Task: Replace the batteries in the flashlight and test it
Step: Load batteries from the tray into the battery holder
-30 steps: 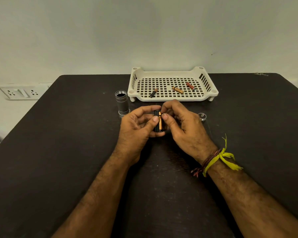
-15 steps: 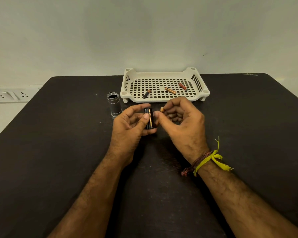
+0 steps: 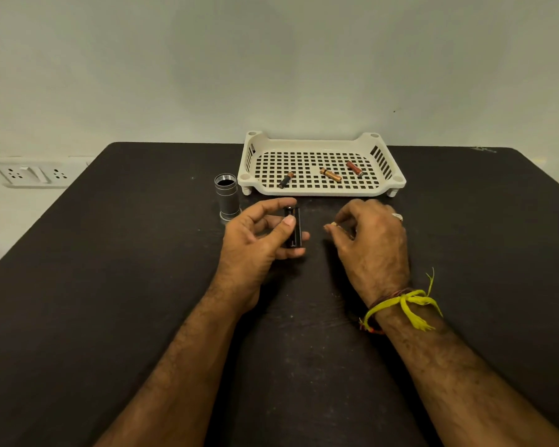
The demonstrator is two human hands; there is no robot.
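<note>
My left hand (image 3: pixel 255 240) grips a black battery holder (image 3: pixel 293 227) upright between thumb and fingers, just above the table. My right hand (image 3: pixel 373 243) is a short way to its right, fingertips pinched on a small battery (image 3: pixel 333 224), of which only the gold tip shows. The grey flashlight body (image 3: pixel 227 196) stands upright with its open end up, left of my left hand. Three batteries lie in the white tray (image 3: pixel 320 191): a black one (image 3: pixel 285 180), a gold one (image 3: pixel 330 174) and a red one (image 3: pixel 355 168).
The tray stands at the back middle of the dark table (image 3: pixel 110 285). A small metal piece (image 3: pixel 397 216) peeks out behind my right hand. A wall socket plate (image 3: pixel 29 174) is at the far left, beyond the table edge.
My right hand has pulled a battery out of the holder and moved away to the right. The left hand keeps hold of the holder, whose gold battery no longer shows.
</note>
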